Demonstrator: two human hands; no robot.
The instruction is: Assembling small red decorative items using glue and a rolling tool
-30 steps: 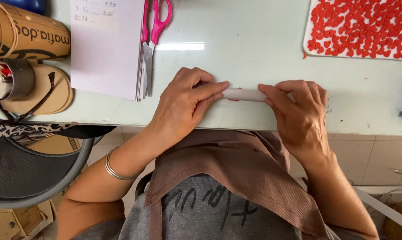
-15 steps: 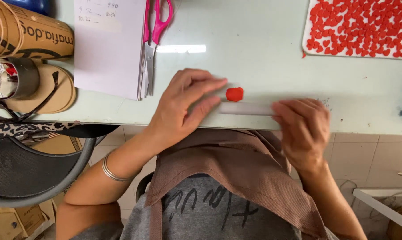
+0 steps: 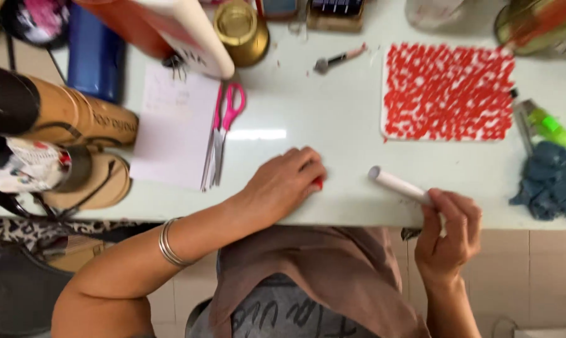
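1. Now a small red lump (image 3: pixel 318 183) lay on the pale tabletop (image 3: pixel 333 119) near its front edge, mostly covered by the left hand (image 3: pixel 283 184); only a sliver of red showed at the fingertips. Half a second earlier the lump had sat in the open, between the two hands.
2. The left hand lay palm down on the lump, fingers together and curled over it, pressing rather than pinching.
3. The white roller (image 3: pixel 399 185), a short plain cylinder, had come off the lump. A second earlier both hands had been on it; now it was tilted up to the right of the lump and well apart from it.
4. The right hand (image 3: pixel 449 235) held the roller's near end at the table's edge, fingers closed round it.
5. As a judgement, the rolling had stopped for the moment and the work had turned to pressing or shaping the lump by hand.
6. Farther back on the right lay a white mat (image 3: pixel 447 91) covered with many small red pieces of the same colour.
7. Pink-handled scissors (image 3: pixel 223 134) lay on the left beside a sheet of white paper (image 3: pixel 173 134).
8. A blue cloth (image 3: pixel 549 181) sat at the far right edge, with a green tube (image 3: pixel 555 133) just above it.
9. A gold jar (image 3: pixel 240 31) stood at the back.
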